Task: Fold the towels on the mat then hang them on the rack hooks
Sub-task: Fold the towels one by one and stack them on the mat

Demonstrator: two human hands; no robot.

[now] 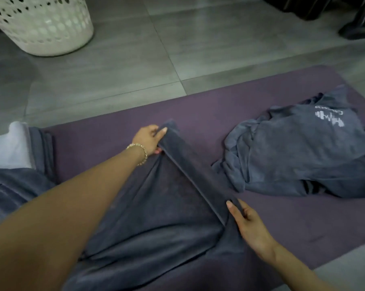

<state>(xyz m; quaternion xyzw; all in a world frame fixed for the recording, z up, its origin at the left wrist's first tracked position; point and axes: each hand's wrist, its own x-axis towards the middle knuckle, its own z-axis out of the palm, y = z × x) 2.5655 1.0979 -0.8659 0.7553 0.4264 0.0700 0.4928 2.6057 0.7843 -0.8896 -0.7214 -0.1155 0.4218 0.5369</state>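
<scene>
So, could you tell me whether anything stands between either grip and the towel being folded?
Nothing visible does: the left grip and right grip pinch the folded edge of the towel at its two ends. The rack is out of view, so that path cannot be judged.

White print (329,119) on the crumpled towel (299,148) seems unreadable.

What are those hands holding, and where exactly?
Both hold the dark grey terry towel by its folded edge: the left hand pinches the far end, the right hand the near end.
</scene>
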